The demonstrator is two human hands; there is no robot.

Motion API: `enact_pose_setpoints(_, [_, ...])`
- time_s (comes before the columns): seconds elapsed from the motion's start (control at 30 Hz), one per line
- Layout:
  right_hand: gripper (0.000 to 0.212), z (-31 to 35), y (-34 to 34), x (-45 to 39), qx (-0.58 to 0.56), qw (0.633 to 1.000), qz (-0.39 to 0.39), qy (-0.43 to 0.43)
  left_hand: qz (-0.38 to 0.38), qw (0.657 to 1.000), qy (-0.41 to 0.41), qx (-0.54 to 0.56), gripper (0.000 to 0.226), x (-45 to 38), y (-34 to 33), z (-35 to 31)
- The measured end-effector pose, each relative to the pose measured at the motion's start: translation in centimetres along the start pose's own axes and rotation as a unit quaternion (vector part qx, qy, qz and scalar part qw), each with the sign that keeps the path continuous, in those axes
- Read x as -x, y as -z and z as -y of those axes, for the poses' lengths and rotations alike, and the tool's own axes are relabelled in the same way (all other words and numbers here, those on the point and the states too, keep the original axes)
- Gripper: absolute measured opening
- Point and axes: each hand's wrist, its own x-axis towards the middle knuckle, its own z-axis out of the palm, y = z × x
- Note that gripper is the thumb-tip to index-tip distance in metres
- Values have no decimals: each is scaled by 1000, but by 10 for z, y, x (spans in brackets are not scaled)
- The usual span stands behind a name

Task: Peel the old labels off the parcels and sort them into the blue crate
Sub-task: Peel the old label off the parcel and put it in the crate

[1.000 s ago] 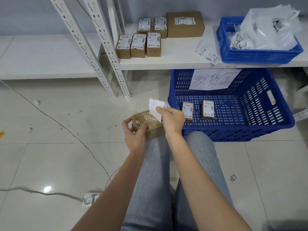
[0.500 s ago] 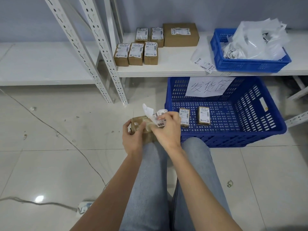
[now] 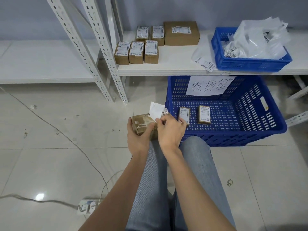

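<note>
Behind both hands (image 3: 155,130), blue crate (image 3: 270,130) sign (image 3: 208,85) reads "发货筐".

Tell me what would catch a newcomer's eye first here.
At centre, the left hand holds a parcel over the knees while the right hand pinches its half-peeled label. Just right, a blue crate on the floor holds two small parcels under a handwritten sign.
</note>
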Motion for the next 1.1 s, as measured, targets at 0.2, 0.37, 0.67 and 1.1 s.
enact_pose_setpoints(0.2, [21,2,5,-4,30,998,1,-46,-2,999,-27,-23,92,2,6,8])
enact_pose_setpoints(0.37, [23,5,8,-11,60,994,-2,-90,5,999,-42,-28,93,5,7,9])
enact_pose_setpoints(0.67, [28,-20,3,-7,-81,991,71,-84,40,999,-13,-31,94,-6,6,2])
enact_pose_setpoints(1.1, [37,-31,6,-4,-184,975,100,-68,99,987,60,109,109,-23,0,-10])
